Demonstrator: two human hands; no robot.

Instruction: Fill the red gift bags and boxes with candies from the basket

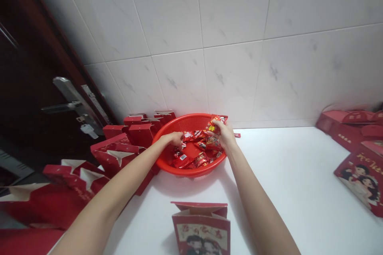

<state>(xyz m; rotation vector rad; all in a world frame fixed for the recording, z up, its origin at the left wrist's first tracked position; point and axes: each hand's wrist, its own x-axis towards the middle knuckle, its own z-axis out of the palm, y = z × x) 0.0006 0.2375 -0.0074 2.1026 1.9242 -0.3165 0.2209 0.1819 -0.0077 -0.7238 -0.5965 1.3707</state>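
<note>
A red plastic basket (191, 172) holds several small red wrapped snack packets (201, 159). My right hand (225, 134) is at the basket's right rim, its fingers closed around a shiny red packet (220, 119) with yellow and white print. Inside the left part of the basket, my left hand (175, 139) reaches down with fingers curled among the packets; whatever lies between its fingertips is hidden. Nearer to me, between my forearms, a red paper gift box (201, 227) with a cartoon couple on its front stands with its top open.
Several open red gift boxes (112, 147) crowd the left side of the white table (275, 175). More red boxes (360, 175) with handles stand at the right. A tiled wall (233, 75) rises behind the basket, and a dark door (36, 87) with keys in its lock is at left.
</note>
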